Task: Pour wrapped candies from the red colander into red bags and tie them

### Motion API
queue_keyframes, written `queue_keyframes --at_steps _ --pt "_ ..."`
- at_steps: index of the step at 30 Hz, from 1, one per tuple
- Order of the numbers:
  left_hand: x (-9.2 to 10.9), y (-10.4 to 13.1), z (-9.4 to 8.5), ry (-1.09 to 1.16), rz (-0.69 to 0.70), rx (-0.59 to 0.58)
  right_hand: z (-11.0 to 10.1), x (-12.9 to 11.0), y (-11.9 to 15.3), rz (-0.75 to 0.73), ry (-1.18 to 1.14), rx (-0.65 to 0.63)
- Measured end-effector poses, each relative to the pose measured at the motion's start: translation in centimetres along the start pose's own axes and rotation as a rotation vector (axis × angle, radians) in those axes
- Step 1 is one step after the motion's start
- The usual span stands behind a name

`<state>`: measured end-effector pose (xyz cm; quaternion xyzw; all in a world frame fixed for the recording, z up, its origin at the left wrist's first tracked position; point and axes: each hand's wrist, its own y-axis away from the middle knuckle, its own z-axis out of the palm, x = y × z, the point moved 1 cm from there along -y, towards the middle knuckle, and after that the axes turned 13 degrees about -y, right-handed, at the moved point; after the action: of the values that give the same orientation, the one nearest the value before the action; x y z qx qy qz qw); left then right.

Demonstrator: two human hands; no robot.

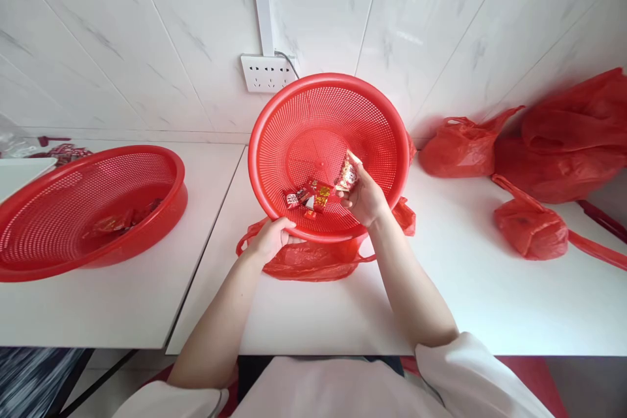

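Observation:
A red plastic mesh basket (254, 163) is tilted toward me over the table. My left hand (270, 239) grips its lower left rim, thumb on top and fingers underneath. Inside the basket my right hand (366, 197) is closed on a wrapped snack packet (347, 173), cream and red in colour. Several small wrapped snacks (321, 196), red, gold and dark, lie at the low side of the basket, just left of that hand. Beneath the basket, a red plastic bag (313, 264) with loop handles lies on the white tabletop; its contents are hidden.
On the left stands a second red basket (179, 173) with wrapped snacks in it. Filled red plastic bags (460, 147) sit along the right, with a smaller tied bag (531, 228) in front. A power strip (268, 74) is on the tiled wall. A seam divides the tabletops.

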<state>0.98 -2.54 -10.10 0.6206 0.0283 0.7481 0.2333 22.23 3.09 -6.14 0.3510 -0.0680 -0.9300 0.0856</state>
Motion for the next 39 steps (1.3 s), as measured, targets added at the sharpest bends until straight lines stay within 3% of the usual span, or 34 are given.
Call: queue_keyframes --at_steps 4,12,17,24,32,39 --pt "-0.1 -0.4 -0.5 0.033 0.039 0.013 -0.3 0.0 0.4 -0.007 0.1 -0.119" --pt "-0.1 -0.7 -1.0 0.055 0.102 0.026 0.3 0.2 1.5 -0.144 0.36 -0.156" --pt "0.1 -0.7 -0.9 0.068 0.111 0.093 0.7 -0.1 2.1 -0.116 0.437 -0.198" --pt "0.1 -1.0 -0.7 0.142 0.145 0.094 0.6 -0.3 2.6 -0.215 0.713 -0.211" --pt "-0.1 -1.6 -0.9 0.219 0.216 0.154 1.2 0.0 3.8 0.074 0.983 -0.631" --pt "0.9 -1.5 -2.1 0.189 0.396 0.24 1.4 2.3 3.3 0.097 1.524 -0.726"
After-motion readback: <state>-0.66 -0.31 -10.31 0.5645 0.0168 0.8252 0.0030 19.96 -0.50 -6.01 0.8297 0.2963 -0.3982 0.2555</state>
